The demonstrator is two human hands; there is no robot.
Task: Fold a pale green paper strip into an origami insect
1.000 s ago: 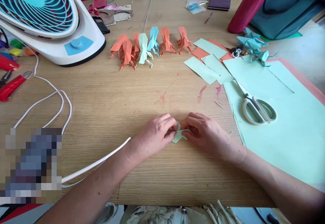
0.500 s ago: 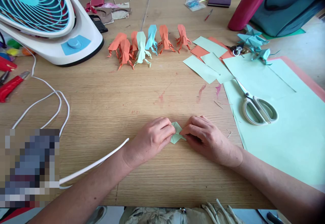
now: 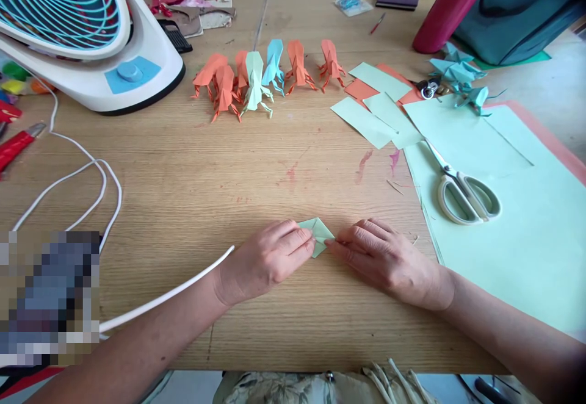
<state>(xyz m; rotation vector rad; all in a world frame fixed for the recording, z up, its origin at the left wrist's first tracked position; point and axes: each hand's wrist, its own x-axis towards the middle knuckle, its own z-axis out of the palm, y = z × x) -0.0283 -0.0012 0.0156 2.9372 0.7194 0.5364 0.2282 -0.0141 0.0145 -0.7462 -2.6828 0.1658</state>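
Observation:
A small folded piece of light green paper [image 3: 322, 230] lies near the front of the wooden table, with creases across its face and a pointed right corner. My left hand [image 3: 277, 251] covers its left side, fingers closed together and pressing on it. At the right corner, my right hand [image 3: 382, 257] pinches the paper's edge between thumb and fingertips. Part of the paper is hidden under the left fingers. Beyond my hands stand several folded paper figures, among them a pale green figure [image 3: 254, 83], a blue figure [image 3: 274, 65] and an orange figure [image 3: 300, 65].
White-handled scissors [image 3: 467, 193] rest on large green paper sheets [image 3: 513, 257] at right. Cut paper pieces [image 3: 364, 122] lie behind them. A fan [image 3: 151, 80] stands at left, its white cord [image 3: 103, 175] trailing forward. A red bottle [image 3: 451, 10] stands at the back right.
The green paper now shows a flatter diamond shape with a point toward the right. My right hand has shifted slightly right and down, its fingers straighter. My left fingers lie further over the paper.

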